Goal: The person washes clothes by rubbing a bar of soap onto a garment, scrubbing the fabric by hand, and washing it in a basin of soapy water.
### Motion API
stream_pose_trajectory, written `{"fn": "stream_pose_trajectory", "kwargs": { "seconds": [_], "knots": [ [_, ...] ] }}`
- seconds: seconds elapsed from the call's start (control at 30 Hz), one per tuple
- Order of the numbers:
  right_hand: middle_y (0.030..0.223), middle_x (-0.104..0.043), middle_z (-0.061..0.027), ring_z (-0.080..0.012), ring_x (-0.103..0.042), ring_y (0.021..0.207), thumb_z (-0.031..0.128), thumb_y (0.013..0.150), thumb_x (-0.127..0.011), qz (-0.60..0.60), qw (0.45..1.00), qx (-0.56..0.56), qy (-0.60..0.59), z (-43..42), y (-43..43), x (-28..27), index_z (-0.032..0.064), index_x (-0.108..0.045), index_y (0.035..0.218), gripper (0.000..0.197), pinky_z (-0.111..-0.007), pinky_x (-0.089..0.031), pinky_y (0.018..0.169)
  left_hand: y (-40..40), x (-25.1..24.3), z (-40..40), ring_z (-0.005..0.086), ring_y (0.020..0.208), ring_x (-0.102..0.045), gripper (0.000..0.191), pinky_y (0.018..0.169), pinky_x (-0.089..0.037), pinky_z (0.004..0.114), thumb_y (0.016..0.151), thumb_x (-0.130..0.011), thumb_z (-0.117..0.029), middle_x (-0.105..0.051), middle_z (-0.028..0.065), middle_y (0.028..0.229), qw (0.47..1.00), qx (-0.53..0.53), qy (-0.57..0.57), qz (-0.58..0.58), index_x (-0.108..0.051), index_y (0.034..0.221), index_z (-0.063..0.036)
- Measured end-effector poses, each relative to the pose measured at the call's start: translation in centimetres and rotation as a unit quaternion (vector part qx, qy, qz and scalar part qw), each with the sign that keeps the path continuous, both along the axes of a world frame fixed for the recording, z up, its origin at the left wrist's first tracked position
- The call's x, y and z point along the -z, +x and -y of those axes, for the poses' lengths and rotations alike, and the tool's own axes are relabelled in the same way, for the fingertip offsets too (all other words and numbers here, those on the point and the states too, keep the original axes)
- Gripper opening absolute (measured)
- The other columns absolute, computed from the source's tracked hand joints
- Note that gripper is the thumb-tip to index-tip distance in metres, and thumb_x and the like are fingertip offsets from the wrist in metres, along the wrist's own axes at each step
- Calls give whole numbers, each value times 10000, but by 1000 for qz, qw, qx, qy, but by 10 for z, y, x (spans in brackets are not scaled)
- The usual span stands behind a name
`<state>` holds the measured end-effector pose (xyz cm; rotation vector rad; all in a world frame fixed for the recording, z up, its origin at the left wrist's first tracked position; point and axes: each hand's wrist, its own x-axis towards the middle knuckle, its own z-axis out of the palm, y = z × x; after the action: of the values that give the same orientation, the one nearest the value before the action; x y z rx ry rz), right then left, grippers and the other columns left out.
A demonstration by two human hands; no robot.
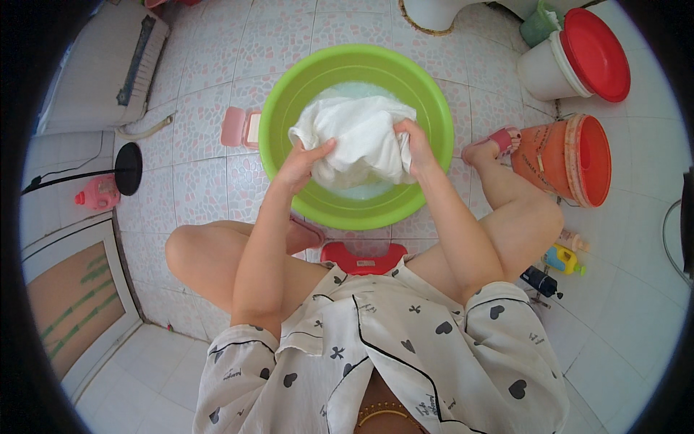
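Note:
A white cloth (358, 130) is bunched between my two hands over a round lime-green plastic basin (355, 219). Cloudy water (360, 192) shows below and behind the cloth. My left hand (306, 163) grips its left edge, thumb on top. On the right side, my right hand (416, 144) holds a fold, its fingers curled over the fabric. Whether the cloth's lower part touches the water is hidden. Beside the basin's left rim lies an opened pink soap box (234, 126) with a pale bar of soap (254, 128) in it.
A red plastic stool (364, 260) is beneath me. To the right stand an orange bucket (547, 157), a white bucket (547, 68) with a red basin (596, 54), and several bottles (562, 259). A pink jug (99, 192) and a white appliance (103, 70) are at the left.

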<state>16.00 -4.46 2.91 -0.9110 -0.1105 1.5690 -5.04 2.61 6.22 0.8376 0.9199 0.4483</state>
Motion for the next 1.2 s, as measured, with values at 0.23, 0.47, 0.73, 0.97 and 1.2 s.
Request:
{"fn": "stream_pose_trajectory", "kwargs": {
  "seconds": [0.23,0.47,0.73,0.97,1.2],
  "knots": [
    [1149,-442,-174,-230,-495,996,39,683,-520,358,929,79,-58,-10,-15,-11,98,-451,1187,512,-320,-417,834,15,45,-2,207,1118,-436,611,925,-361,301,848,-494,-399,-443,109,1221,990,-90,-96,52,-307,1277,-5],
    [1139,-378,-190,-335,-513,932,125,721,-576,678,712,-146,111,24,-119,-52,202,-514,1131,421,-374,-455,761,21,48,-9,195,907,-556,600,792,-459,325,804,-469,-525,-545,101,1040,946,-93,-222,216,-444,1162,-44],
    [835,-540,-145,-324,-563,714,275,741,-564,726,679,-93,46,-1,-86,-25,89,-620,793,202,-409,-452,632,44,40,15,173,866,-559,364,772,-457,320,858,-423,-366,-571,88,942,965,-123,-213,90,-504,1045,-65],
    [791,-564,-139,-341,-549,682,264,757,-509,673,725,-85,-122,-16,-33,12,40,-619,731,251,-408,-433,642,66,40,44,212,981,-519,396,856,-410,352,884,-369,-316,-541,93,1065,969,-146,-191,49,-438,1145,-28],
    [770,-469,-105,-284,-506,673,159,744,-544,655,735,-9,176,12,-120,-33,17,-561,651,171,-343,-406,609,14,86,-6,182,817,-569,429,734,-463,315,833,-467,-388,-587,82,906,955,-102,-222,169,-482,1075,-34]
  ]
}}
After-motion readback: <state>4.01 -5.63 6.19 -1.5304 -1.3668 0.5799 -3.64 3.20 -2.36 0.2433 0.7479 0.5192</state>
